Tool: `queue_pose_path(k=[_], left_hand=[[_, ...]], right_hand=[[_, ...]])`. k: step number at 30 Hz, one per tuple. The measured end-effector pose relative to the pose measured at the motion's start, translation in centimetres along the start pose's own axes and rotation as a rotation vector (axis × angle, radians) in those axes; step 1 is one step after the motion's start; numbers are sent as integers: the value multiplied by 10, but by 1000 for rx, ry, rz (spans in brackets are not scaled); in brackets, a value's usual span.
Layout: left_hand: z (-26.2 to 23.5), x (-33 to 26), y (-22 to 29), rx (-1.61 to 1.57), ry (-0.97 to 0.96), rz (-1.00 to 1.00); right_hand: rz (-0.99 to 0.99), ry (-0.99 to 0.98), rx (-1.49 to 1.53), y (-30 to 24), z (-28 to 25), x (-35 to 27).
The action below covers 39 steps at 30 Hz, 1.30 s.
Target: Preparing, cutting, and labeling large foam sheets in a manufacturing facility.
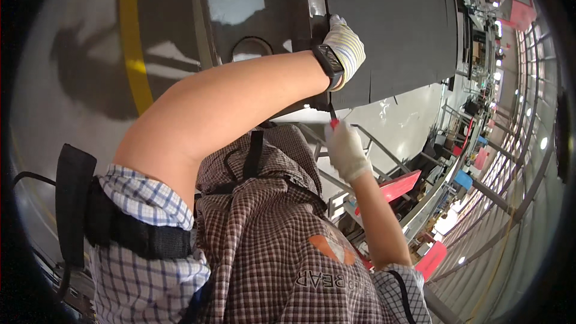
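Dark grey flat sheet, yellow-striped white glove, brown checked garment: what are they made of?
Dark grey flat sheet: matte, perhaps rubber or coated board; even colour, no sharp reflections. The look leaves it open.
Yellow-striped white glove: probably knitted textile, matte; snug fit, no gloss.
Brown checked garment: almost certainly cloth, matte; soft folds and creases.

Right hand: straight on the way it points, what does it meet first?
With the red-handled tool leading, the right hand would probably meet the dark grey panel at its near edge; depth is unclear.
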<state>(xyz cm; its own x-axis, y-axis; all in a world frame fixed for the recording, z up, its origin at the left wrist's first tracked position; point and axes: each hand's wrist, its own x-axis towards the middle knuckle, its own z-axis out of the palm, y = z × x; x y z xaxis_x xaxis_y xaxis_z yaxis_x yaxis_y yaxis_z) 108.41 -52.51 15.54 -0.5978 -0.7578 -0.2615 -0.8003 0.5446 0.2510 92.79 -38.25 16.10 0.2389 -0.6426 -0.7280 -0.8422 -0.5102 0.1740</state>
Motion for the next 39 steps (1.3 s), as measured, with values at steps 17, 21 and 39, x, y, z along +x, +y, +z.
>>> queue_pose_path(k=[17,21,39], left_hand=[[1,-1,-3,41,-53,-59],[-1,5,0,50,-52,-50],[-5,8,-3,98,-125,-29]], right_hand=[[595,118,639,-32,40,1],[495,226,697,-26,49,18],[550,354,742,-28,100,51]])
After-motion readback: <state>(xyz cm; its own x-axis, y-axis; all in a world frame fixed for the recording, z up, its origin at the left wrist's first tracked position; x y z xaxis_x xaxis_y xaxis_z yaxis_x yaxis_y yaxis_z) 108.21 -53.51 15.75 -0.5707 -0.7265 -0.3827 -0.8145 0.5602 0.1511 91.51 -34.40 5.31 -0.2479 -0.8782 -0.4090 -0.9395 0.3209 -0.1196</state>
